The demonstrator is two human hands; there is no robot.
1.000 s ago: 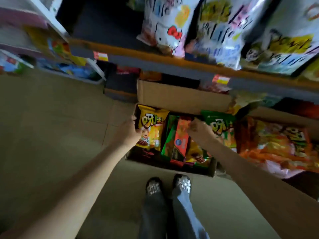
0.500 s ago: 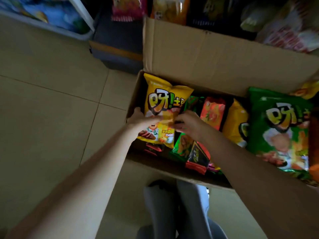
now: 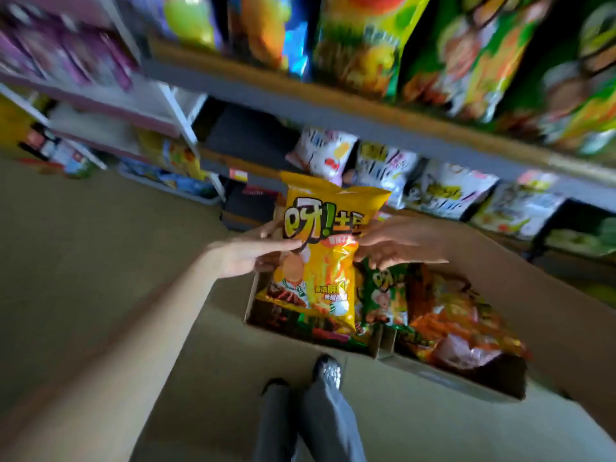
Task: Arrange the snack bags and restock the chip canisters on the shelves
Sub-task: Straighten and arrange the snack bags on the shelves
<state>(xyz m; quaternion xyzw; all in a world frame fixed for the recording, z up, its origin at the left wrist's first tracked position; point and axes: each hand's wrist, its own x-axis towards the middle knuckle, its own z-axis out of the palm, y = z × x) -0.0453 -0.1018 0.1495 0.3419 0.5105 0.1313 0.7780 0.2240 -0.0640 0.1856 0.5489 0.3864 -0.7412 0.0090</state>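
Observation:
A yellow snack bag (image 3: 326,261) hangs upright above the open cardboard box (image 3: 386,341) on the floor. My left hand (image 3: 246,258) pinches its left edge, with the thumb across the front. My right hand (image 3: 396,245) holds its right edge, fingers spread. In the box lie a green snack bag (image 3: 386,295) and orange bags (image 3: 450,315), packed close together. No chip canisters can be made out; the view is blurred.
Behind the box, a low shelf carries white snack bags (image 3: 443,191). The shelf board above (image 3: 333,111) holds big green and orange bags (image 3: 466,45). A white rack (image 3: 100,105) with goods stands at the left. My shoes (image 3: 326,371) are on the beige tile floor in front of the box.
Both hands have lifted the yellow bag up out of the box. My head has tilted up, bringing the upper shelves into view.

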